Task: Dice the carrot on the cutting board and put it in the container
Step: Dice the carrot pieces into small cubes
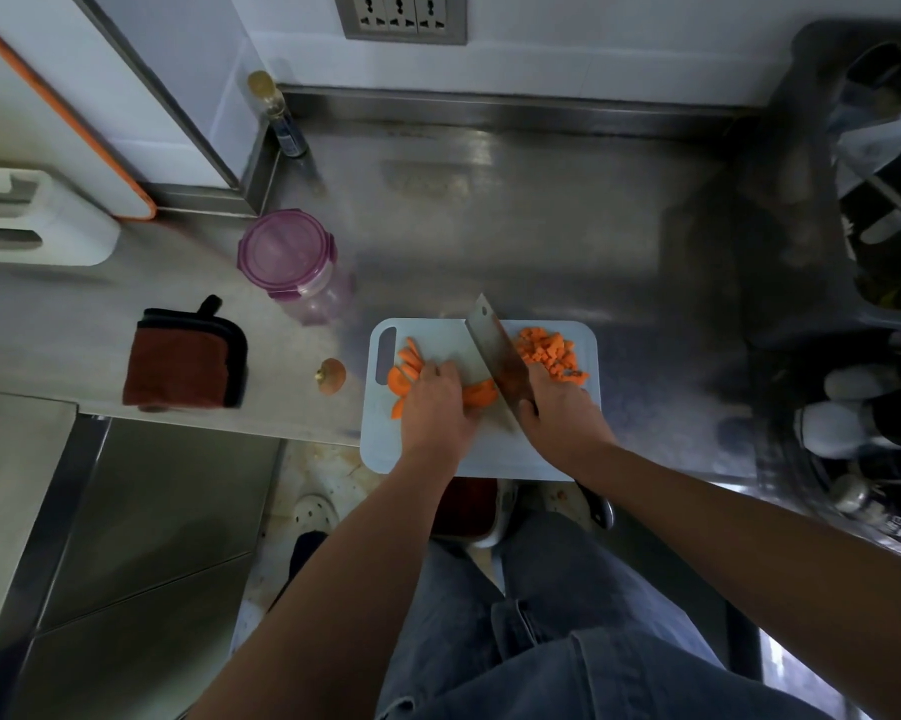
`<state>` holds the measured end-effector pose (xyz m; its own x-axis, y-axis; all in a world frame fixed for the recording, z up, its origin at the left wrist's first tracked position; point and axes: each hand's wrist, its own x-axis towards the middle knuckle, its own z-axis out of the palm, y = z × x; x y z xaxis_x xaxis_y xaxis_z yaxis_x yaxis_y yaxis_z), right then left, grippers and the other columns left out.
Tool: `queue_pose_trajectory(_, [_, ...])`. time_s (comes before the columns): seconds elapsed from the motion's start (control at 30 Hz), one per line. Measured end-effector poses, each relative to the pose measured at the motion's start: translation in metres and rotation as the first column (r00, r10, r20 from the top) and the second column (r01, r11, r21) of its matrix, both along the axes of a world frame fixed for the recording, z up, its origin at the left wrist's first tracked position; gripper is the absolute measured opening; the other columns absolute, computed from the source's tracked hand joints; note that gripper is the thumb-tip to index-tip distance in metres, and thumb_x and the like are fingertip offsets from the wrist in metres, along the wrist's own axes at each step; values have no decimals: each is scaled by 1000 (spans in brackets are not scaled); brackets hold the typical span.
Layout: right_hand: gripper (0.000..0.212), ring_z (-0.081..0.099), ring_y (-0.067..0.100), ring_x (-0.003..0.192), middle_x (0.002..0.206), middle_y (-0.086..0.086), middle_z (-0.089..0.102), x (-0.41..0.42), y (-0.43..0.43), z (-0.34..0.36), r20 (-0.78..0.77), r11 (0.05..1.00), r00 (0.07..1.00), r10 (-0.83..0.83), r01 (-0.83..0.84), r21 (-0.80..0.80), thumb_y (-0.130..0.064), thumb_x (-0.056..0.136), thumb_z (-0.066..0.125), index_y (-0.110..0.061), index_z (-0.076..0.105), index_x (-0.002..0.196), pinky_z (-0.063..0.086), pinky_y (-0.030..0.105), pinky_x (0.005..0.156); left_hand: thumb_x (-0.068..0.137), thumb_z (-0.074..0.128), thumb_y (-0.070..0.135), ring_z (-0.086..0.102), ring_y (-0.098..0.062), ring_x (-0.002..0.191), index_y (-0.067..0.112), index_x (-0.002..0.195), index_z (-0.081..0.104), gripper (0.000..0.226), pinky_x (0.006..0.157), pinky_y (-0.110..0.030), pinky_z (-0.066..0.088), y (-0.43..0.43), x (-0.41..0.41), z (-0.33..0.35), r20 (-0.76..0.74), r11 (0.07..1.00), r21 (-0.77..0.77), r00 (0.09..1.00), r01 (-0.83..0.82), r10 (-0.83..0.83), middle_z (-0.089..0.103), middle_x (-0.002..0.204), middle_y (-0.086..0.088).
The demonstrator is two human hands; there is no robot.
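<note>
A pale cutting board (542,449) lies at the counter's front edge. Carrot slices (411,362) lie on its left part, and my left hand (435,402) presses down on a stack of carrot pieces (482,393) with curled fingers. My right hand (555,407) grips the handle of a cleaver (492,350), whose blade stands on the board just right of the left hand. A heap of diced carrot (549,350) sits at the board's far right corner. The purple lidded container (290,262) stands closed on the counter, left of and behind the board.
A carrot end (331,375) and a brown folded cloth (183,358) lie left of the board. A bottle (277,114) stands in the back corner. A dark rack with utensils (879,200) fills the right side. Bare steel counter (542,215) stretches behind the board.
</note>
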<state>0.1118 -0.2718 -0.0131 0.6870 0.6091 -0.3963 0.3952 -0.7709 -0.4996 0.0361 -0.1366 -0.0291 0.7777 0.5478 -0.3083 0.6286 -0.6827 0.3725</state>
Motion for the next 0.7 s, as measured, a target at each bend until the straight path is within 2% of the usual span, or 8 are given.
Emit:
queue_pose_trajectory(0.23, [21, 58, 20, 72, 80, 4, 55, -2, 3, 0, 8, 999, 999, 37, -36, -6, -18, 98, 44, -14, 42, 119, 52, 38, 66, 85, 69, 16, 58, -26, 101, 9, 108, 59, 26, 85, -33, 46, 0, 0, -3, 40, 997, -75, 999, -26, 30, 58, 113, -9])
queue_pose_trajectory(0.4, [24, 57, 22, 73, 81, 5, 56, 1, 1, 1, -8, 999, 999, 47, -48, -22, -18, 97, 42, -14, 41, 121, 53, 44, 69, 83, 69, 12, 61, -26, 96, 10, 108, 59, 27, 78, -31, 47, 0, -1, -8, 59, 975, -176, 987, -136, 148, 64, 105, -8])
queue_pose_trajectory(0.6, [25, 54, 21, 71, 80, 4, 52, -4, 2, -2, 9, 999, 999, 46, -46, -19, -18, 98, 41, -14, 40, 122, 45, 36, 64, 84, 70, 17, 61, -20, 97, 12, 112, 59, 30, 74, -23, 40, -8, 1, -1, 2, 848, -331, 898, -414, 439, 66, 103, -3])
queue_pose_trajectory(0.7, [24, 54, 21, 71, 79, 3, 51, -5, 2, -2, 7, 999, 999, 48, -48, -17, -18, 98, 41, -13, 40, 122, 45, 36, 64, 83, 74, 24, 61, -20, 97, 14, 111, 57, 34, 74, -25, 43, -11, 4, -2, -61, 774, -383, 849, -505, 524, 65, 104, -3])
